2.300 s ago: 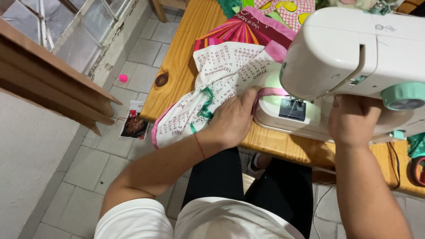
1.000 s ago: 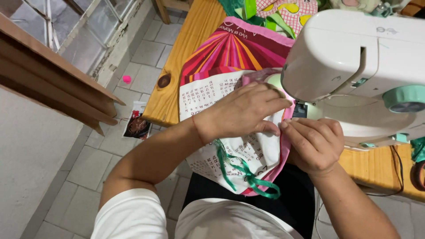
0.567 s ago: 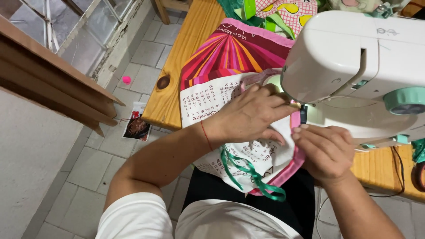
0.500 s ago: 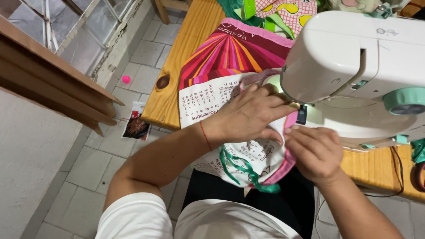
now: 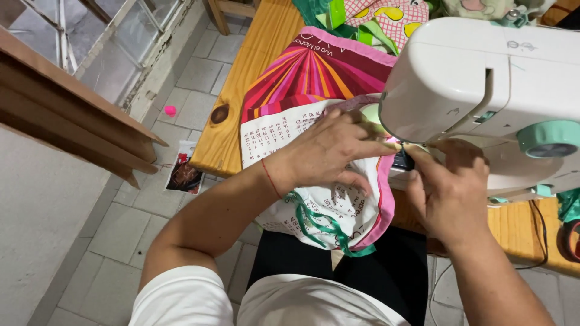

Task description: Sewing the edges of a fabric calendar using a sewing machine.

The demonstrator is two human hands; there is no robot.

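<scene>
Both hands pinch our printed cloth point(image 5: 338, 205) | left hand point(image 5: 329, 151), right hand point(image 5: 450, 193) closed on its edge beside white sewing machine point(image 5: 483, 84) | soft, light, floppy; we'd grip the pink hem point(image 5: 385, 205)

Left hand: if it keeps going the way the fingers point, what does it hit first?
The left hand lies on the printed cloth, fingers pointing right. Straight on it would probably first meet the right hand's fingertips, just under the white sewing machine. Depth there is unclear.
</scene>
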